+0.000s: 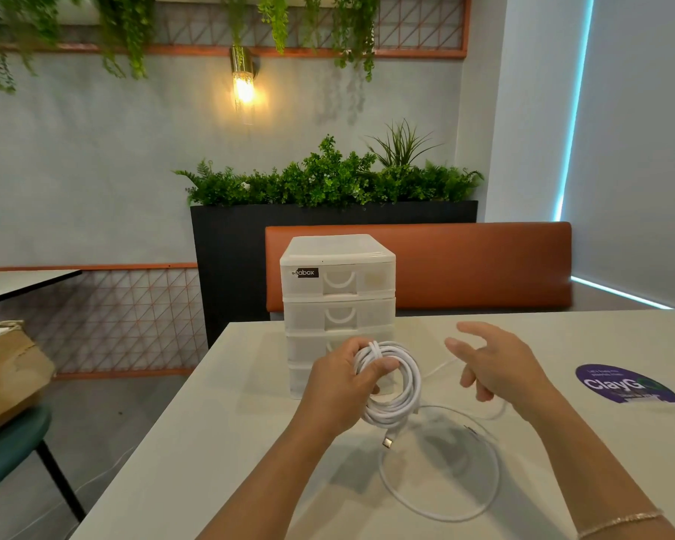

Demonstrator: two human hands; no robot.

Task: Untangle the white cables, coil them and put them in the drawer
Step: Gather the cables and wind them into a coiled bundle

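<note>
L hand (341,378) clenched, R hand (495,364) loose

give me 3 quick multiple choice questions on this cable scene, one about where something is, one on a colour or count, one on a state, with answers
1. Where does the uncoiled cable lie?
A. on the table, in front of the drawer unit
B. on top of the drawer unit
C. on the orange bench

2. What colour is the round sticker on the table?
A. yellow
B. purple
C. red

3. What state are the fronts of the drawer unit in?
A. top one pulled out
B. all that show are pushed in
C. top one removed

Answers:
1. A, its loose loop rests on the tabletop near the viewer.
2. B, it is purple with white lettering, at the right side.
3. B, the visible fronts sit flush; the left hand with the coiled cable hides part of the lower ones, and the right hand holds nothing.
</note>
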